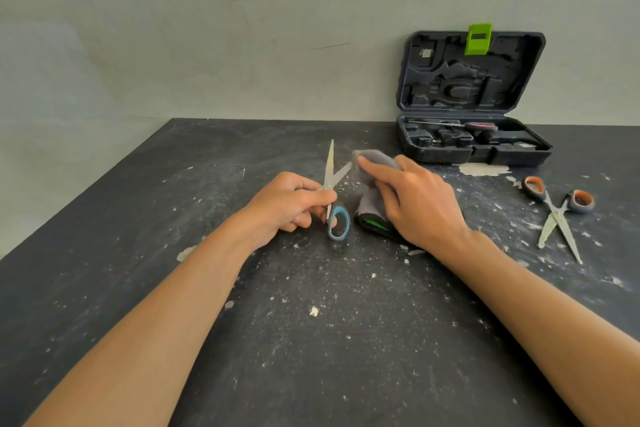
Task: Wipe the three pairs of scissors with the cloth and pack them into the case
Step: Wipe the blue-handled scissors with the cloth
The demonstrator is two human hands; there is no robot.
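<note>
Head view: left hand (pixel 287 204) grips blue-handled scissors (pixel 333 191); right hand (pixel 412 199) presses grey cloth (pixel 372 180) on blade; no readable writing on case (pixel 471 97).

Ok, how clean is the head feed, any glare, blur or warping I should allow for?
Head view: soft even light, faint shadows, no glare on the blue-handled steel scissors; wide-angle bowing bends the dark dusty table edges; the open black plastic case looks slightly soft.
</note>
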